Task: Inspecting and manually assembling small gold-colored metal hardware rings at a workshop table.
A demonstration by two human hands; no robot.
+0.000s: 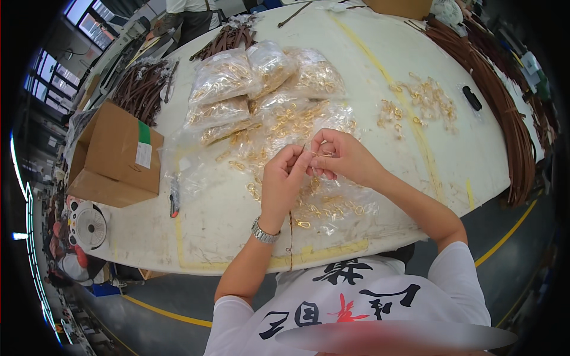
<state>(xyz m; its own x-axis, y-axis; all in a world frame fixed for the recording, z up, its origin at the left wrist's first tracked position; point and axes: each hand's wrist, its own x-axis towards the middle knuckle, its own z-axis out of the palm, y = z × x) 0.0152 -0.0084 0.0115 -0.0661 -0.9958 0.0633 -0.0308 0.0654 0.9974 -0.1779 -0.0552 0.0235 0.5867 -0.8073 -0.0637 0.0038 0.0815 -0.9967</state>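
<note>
My two hands meet over the front middle of the table, fingers pinched closely together. My left hand (pixel 282 178), with a metal watch on its wrist, is closed on a thin brown strap (pixel 291 234) that hangs past the table's front edge. A dark tip shows above its fingers. Thumb and fingers of my right hand (pixel 341 155) pinch something small at the same spot, partly hidden and too small to name. Under and around the hands lie loose gold snap hooks (pixel 304 224) on clear plastic.
Bags of gold hardware (pixel 222 77) are piled beyond my hands. More wrapped hooks (pixel 436 101) lie right of them, near a black object (pixel 472 98). Brown straps (pixel 516 142) line the right edge. At left are a cardboard box (pixel 122 157), red-handled cutter (pixel 174 199) and fan (pixel 89 226).
</note>
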